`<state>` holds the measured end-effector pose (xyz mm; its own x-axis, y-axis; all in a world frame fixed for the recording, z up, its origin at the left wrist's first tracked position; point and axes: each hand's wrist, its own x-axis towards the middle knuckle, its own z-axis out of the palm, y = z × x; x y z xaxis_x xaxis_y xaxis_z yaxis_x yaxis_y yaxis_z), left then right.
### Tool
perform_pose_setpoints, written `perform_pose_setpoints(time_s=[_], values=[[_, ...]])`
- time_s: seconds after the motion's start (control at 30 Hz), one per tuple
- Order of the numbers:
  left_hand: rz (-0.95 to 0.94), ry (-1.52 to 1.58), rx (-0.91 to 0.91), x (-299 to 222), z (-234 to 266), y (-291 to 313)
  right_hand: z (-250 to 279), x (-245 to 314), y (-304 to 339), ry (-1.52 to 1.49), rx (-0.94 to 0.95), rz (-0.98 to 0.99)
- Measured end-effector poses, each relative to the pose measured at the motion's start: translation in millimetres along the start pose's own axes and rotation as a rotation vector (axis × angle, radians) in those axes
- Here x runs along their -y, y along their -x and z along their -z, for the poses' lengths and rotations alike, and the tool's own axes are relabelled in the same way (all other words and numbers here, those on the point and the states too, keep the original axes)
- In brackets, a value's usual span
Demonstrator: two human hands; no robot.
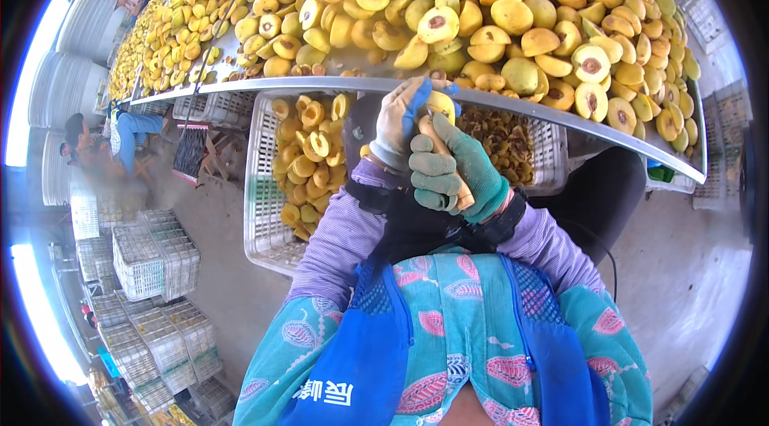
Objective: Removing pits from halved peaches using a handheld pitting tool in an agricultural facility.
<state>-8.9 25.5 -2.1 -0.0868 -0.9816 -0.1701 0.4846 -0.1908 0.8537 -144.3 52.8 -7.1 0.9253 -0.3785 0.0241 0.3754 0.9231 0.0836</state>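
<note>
My left hand (392,128), in a pale glove with blue fingertips, grips a yellow peach half (441,105) just in front of the table's metal rim. My right hand (473,168), in a green glove, is wrapped round the wooden handle of a tool (432,134). The tool's upper end meets the fruit, and its working tip is hidden. Many halved peaches (513,16), several with brown pits showing, are heaped on the metal table (320,84) beyond my hands.
Below the rim, a white crate (260,193) on the left holds pitted peach halves (308,165). Another crate (551,155) on the right contains brown pits and scraps (501,137). Stacked crates (156,258) stand at far left, near a seated person (132,133).
</note>
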Motion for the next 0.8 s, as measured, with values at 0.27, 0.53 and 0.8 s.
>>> perform_pose_setpoints(time_s=[0.27,0.53,0.8], values=[[-0.571,-1.337,-0.269,-43,8,54,-12,10,22,-0.013,0.156,-0.093],[-0.425,-1.713,-0.324,-55,7,-97,14,21,49,0.829,-0.656,0.12],[-0.418,-1.387,-0.076,-34,-26,-73,31,25,44,1.35,-0.914,0.765]])
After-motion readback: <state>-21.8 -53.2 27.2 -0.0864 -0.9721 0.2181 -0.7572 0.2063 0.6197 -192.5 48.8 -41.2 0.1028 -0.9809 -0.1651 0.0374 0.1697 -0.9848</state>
